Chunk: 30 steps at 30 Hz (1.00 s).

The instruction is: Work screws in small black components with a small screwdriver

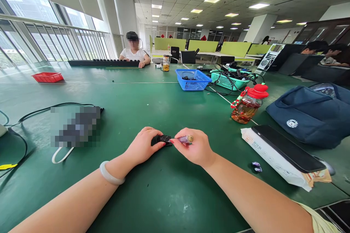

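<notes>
My left hand [143, 146] is closed around a small black device [162, 139] and presses it onto the green table [153, 102]. My right hand [194, 148] pinches a small screwdriver [182, 139] with a clear purple handle, its tip resting on the top of the black device. Both hands meet near the table's front middle. A pale bangle sits on my left wrist.
To the right lie a phone [287, 147] on a white packet, a red-capped bottle [247, 103] and a dark blue bag [308, 114]. A blue basket [193, 79], a green basket of cables and a red tray [47, 76] stand farther back. A person sits across the table.
</notes>
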{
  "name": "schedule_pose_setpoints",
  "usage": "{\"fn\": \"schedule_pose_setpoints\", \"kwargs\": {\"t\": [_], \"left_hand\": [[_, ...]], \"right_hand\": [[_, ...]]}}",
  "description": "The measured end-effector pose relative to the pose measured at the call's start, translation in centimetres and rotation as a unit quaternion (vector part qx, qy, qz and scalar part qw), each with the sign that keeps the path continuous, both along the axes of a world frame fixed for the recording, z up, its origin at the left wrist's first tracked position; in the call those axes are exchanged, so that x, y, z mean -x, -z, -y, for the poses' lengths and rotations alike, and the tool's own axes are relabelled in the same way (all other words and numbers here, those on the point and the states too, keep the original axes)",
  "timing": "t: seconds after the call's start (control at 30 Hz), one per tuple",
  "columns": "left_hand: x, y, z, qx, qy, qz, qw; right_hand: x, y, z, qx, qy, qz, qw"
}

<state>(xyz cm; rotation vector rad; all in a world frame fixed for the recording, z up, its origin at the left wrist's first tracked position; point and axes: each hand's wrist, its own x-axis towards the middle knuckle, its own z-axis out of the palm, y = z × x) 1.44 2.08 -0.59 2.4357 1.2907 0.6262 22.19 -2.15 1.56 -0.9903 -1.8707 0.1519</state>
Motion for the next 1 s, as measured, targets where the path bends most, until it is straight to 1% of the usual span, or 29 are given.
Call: {"fn": "schedule_pose_setpoints", "kwargs": {"t": [0.17,0.3,0.43,0.57,0.7,0.8,0.87,1.0], "left_hand": [[-0.07,-0.13,0.07,0.009,-0.007,-0.002,1.0],[-0.16,-0.16,0.1,0.008,-0.004,-0.001,1.0],[-0.2,-0.16,0.08,0.011,-0.006,0.003,1.0],[-0.27,-0.25,0.12,0.014,-0.01,0.005,1.0],[-0.29,-0.31,0.18,0.014,-0.011,0.004,1.0],[-0.25,-0.27,0.17,0.012,-0.01,0.004,1.0],[-0.21,-0.21,0.13,0.01,-0.009,0.005,1.0],[-0.12,-0.09,0.05,0.008,-0.005,0.007,1.0]], "right_hand": [[-0.04,0.29,-0.17,-0.09,-0.011,-0.003,0.996],[-0.03,0.33,-0.34,-0.121,-0.03,0.018,0.992],[0.09,0.16,-0.12,-0.146,-0.048,0.089,0.984],[0.39,0.26,0.12,-0.16,-0.066,0.189,0.967],[0.71,0.59,0.03,-0.161,-0.102,0.224,0.956],[0.73,0.72,-0.09,-0.154,-0.113,0.214,0.958],[0.61,0.68,-0.16,-0.139,-0.116,0.185,0.966],[0.16,0.23,-0.26,-0.064,-0.102,0.06,0.991]]}}
